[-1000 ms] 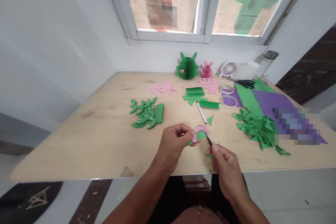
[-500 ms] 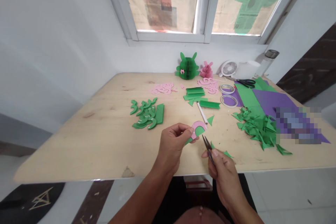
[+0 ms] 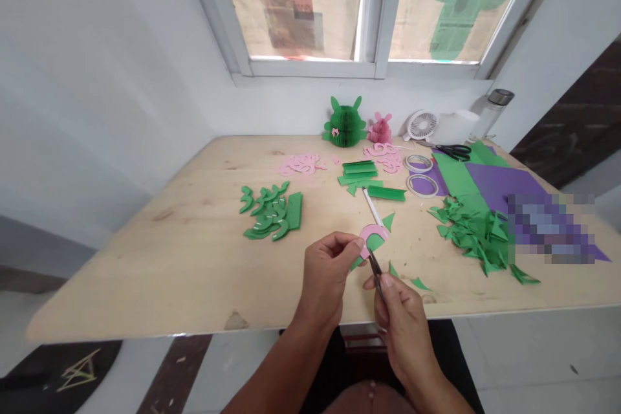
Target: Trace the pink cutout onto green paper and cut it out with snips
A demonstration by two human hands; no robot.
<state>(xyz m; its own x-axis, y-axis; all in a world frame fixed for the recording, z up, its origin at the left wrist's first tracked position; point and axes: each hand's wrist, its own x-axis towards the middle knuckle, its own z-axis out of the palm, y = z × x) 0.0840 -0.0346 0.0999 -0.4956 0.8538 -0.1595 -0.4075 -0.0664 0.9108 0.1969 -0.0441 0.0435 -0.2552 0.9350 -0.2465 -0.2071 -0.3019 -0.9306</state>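
Between thumb and fingers, my left hand (image 3: 332, 272) pinches a pink arch-shaped paper piece (image 3: 372, 230) laid over green paper (image 3: 375, 243). My right hand (image 3: 400, 304) is closed round a pair of dark scissors (image 3: 375, 268), whose handles are hidden in my palm. The scissor tips meet the lower edge of the green paper, inside the pink arch. Under and beside my hands lie small green scraps (image 3: 420, 284) and a white pen (image 3: 372, 207).
Green curved cutouts (image 3: 272, 210) lie left, pink paper pieces (image 3: 303, 163) behind. Green scraps (image 3: 473, 233), purple paper (image 3: 504, 187), tape rolls (image 3: 422, 185) and black-handled scissors (image 3: 453, 152) lie right. Paper figures (image 3: 345, 126), a fan (image 3: 421, 125) and a bottle (image 3: 492, 113) stand at the back.
The scissors have moved left and up, so their tips now reach the green paper. My left hand and the paper have shifted slightly right.
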